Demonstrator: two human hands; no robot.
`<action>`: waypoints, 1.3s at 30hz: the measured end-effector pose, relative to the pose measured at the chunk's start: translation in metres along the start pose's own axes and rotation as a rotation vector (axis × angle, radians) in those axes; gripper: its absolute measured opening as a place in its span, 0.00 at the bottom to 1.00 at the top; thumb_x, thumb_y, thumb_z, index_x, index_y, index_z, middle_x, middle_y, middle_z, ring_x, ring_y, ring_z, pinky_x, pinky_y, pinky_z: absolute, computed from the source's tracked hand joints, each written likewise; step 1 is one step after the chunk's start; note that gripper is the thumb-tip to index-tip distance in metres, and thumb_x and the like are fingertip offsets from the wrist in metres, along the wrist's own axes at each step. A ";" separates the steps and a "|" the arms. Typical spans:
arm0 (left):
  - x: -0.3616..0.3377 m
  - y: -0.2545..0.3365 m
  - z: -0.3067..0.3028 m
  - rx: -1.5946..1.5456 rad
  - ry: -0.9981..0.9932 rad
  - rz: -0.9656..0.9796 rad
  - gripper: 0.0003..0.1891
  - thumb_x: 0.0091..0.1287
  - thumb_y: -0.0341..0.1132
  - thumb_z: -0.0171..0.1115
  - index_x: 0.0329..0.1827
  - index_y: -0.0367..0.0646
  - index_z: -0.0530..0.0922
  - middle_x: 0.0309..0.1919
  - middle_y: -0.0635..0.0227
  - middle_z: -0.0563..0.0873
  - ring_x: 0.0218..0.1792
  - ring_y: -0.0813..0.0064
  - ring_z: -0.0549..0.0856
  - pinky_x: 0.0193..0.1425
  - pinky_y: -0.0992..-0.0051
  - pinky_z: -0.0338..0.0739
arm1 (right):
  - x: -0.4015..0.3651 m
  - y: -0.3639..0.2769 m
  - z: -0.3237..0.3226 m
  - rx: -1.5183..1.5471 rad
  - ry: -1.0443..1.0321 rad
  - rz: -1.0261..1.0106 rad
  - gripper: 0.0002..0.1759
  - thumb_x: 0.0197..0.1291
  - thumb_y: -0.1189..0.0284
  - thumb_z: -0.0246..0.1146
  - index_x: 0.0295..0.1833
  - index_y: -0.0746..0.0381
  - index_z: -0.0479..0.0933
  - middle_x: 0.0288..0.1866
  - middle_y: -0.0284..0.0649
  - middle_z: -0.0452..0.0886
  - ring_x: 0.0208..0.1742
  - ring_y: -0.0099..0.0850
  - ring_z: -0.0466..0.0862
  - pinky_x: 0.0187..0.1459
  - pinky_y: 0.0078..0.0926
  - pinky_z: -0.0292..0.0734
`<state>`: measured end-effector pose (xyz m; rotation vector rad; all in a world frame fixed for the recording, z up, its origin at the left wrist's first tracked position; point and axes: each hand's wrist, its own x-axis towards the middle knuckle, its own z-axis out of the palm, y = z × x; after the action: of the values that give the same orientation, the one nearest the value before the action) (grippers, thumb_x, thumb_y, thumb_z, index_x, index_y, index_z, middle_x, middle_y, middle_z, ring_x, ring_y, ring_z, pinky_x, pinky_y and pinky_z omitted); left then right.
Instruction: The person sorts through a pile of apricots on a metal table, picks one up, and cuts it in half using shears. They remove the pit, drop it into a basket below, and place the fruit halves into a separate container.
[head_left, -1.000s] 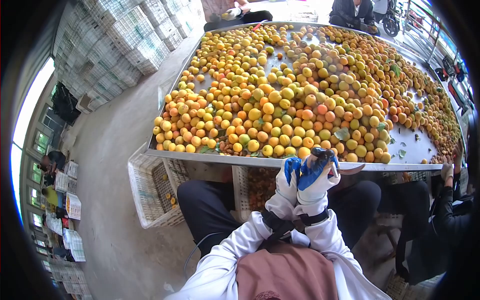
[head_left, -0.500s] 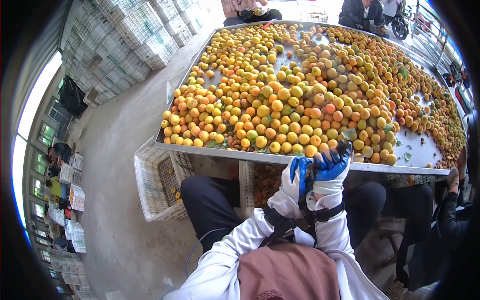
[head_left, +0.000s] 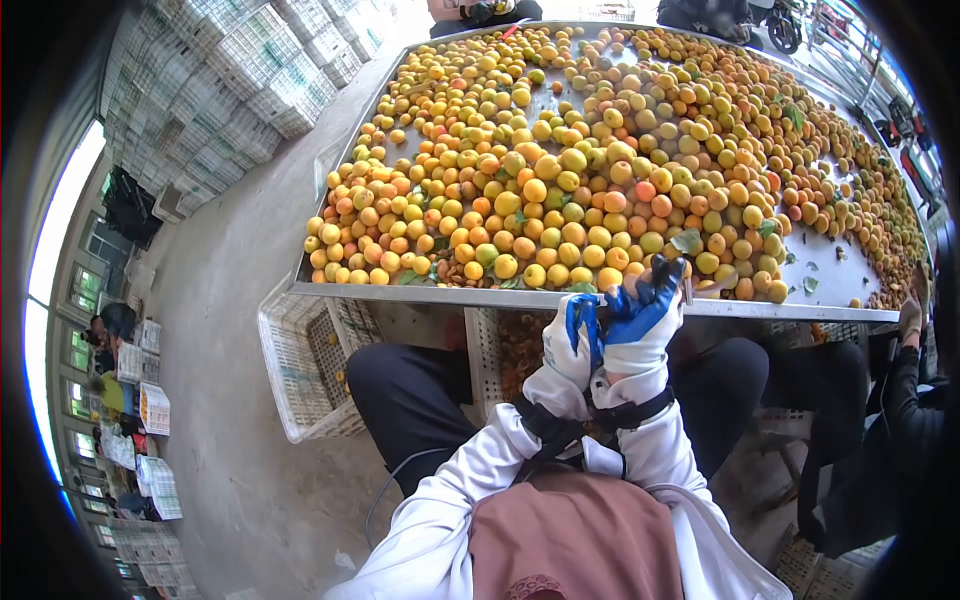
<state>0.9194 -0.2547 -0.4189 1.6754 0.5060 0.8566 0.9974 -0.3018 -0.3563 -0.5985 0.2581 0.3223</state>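
Apricots (head_left: 535, 190), yellow to orange, cover the metal-edged table (head_left: 400, 292) before me. My left hand (head_left: 573, 338), in a white glove with blue coating, is at the near edge with its fingers curled. Beside it, my right hand (head_left: 645, 312), gloved alike, reaches over the rim with bent fingers near the closest apricots. The hands are close together; whatever lies in their fingers is hidden. A green leaf (head_left: 687, 241) rests on the fruit beyond the right hand. Brown pits or split pieces (head_left: 455, 272) lie near the rim.
A white plastic crate (head_left: 300, 370) stands on the floor at left; another crate (head_left: 482, 350) under the table holds brownish pieces. A co-worker's hand (head_left: 911, 315) is at the table's right end. Crate stacks (head_left: 230, 80) rise at upper left. Other people sit beyond the table.
The view has shifted slightly, so table and hands appear farther up and left. Both hands stay close together at the rim. I see no fruit clearly picked up or released.
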 end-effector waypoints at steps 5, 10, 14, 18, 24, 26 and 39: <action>0.004 -0.014 0.003 -0.194 0.011 0.053 0.12 0.79 0.36 0.52 0.50 0.37 0.79 0.36 0.64 0.85 0.35 0.80 0.81 0.41 0.76 0.77 | 0.016 0.006 -0.008 0.037 0.074 0.086 0.15 0.74 0.54 0.58 0.51 0.55 0.72 0.25 0.24 0.64 0.20 0.20 0.62 0.24 0.23 0.62; 0.005 0.004 -0.009 -0.184 -0.091 -0.075 0.10 0.72 0.29 0.53 0.48 0.33 0.81 0.36 0.65 0.85 0.36 0.78 0.80 0.44 0.77 0.76 | 0.028 0.006 -0.021 0.120 -0.080 0.188 0.15 0.75 0.55 0.57 0.51 0.56 0.73 0.25 0.25 0.65 0.20 0.19 0.62 0.23 0.22 0.58; 0.005 -0.012 -0.005 -0.229 -0.087 -0.085 0.11 0.75 0.33 0.54 0.47 0.34 0.80 0.36 0.63 0.85 0.36 0.77 0.81 0.43 0.75 0.77 | 0.013 0.000 -0.007 0.002 -0.097 0.091 0.18 0.75 0.54 0.55 0.51 0.58 0.75 0.26 0.28 0.69 0.20 0.22 0.63 0.23 0.24 0.59; 0.010 -0.013 -0.006 0.000 -0.032 0.105 0.14 0.79 0.40 0.52 0.48 0.38 0.81 0.35 0.62 0.85 0.35 0.74 0.84 0.43 0.73 0.78 | 0.017 0.024 -0.034 0.110 -0.384 -0.033 0.30 0.74 0.46 0.42 0.56 0.59 0.76 0.30 0.34 0.72 0.24 0.29 0.69 0.26 0.31 0.64; 0.008 -0.023 -0.005 -0.310 0.011 -0.162 0.18 0.82 0.43 0.50 0.46 0.37 0.81 0.36 0.70 0.85 0.38 0.82 0.79 0.44 0.76 0.76 | 0.013 0.027 -0.038 0.088 -0.534 -0.067 0.20 0.75 0.53 0.53 0.50 0.60 0.76 0.29 0.36 0.74 0.22 0.29 0.69 0.26 0.31 0.63; 0.005 -0.023 -0.006 -0.324 0.022 -0.167 0.17 0.82 0.43 0.50 0.45 0.37 0.81 0.35 0.72 0.83 0.37 0.83 0.78 0.43 0.77 0.75 | 0.004 0.029 -0.035 0.114 -0.519 -0.088 0.17 0.72 0.58 0.61 0.44 0.64 0.76 0.28 0.38 0.74 0.22 0.29 0.70 0.25 0.30 0.63; 0.004 -0.011 -0.008 -0.428 -0.020 -0.253 0.14 0.78 0.43 0.54 0.39 0.44 0.80 0.30 0.77 0.80 0.29 0.85 0.77 0.33 0.81 0.72 | -0.006 0.029 -0.041 -0.077 -0.656 -0.209 0.19 0.68 0.59 0.67 0.37 0.65 0.73 0.25 0.36 0.74 0.23 0.26 0.72 0.25 0.24 0.67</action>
<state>0.9168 -0.2434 -0.4274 1.1990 0.4710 0.7023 0.9752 -0.3046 -0.4016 -0.5602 -0.4466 0.3103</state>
